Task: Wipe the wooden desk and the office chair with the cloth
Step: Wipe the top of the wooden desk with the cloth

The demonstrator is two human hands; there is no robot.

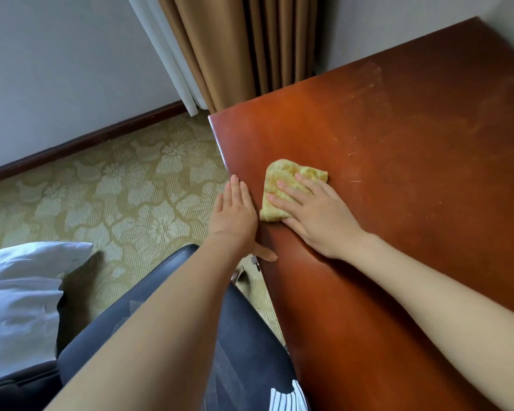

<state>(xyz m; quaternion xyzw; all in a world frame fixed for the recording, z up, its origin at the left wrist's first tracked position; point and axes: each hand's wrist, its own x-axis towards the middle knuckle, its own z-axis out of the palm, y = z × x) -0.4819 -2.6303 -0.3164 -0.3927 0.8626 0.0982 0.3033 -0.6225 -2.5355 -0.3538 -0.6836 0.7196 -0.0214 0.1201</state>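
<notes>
Right grip (315, 215) lies flat and released, with the fingers straight and slightly spread. It presses down on a yellow cloth (282, 173) and does not clasp it. The cloth is a small, soft, nubbly piece bunched into a rough rounded wad. It sits on the worktop (398, 137) near the left edge, and its near half is covered by the fingers.

Left grip (235, 212) is likewise released, with the fingers straight and held together. It rests along the left edge of the worktop, just beside the cloth but apart from it. The thumb is spread to the side and touches the top surface. Whether the palm bears on the top or on the side face cannot be told.

The worktop is a wooden desk with a reddish-brown glossy lacquer and a squared corner. Its surface carries fine pale scratches, and there are dull, hazy smears toward the far right.

An office chair (247, 336) stands below the left forearm, close against the edge of the desk. Its padding is dark, smooth and leather-like, with a rounded top. A small bright metal fitting (255, 261) shows between the chair and the desk.

The floor is covered by a carpet (131, 188) of short pile in olive and cream with a repeating leaf pattern. A dark wooden skirting board (86, 137) runs along a pale wall. Tan pleated curtains (235, 40) hang behind the far corner of the desk, with a white sheer panel (166, 54) beside them. White creased bedding (18, 292) lies at the lower left.
</notes>
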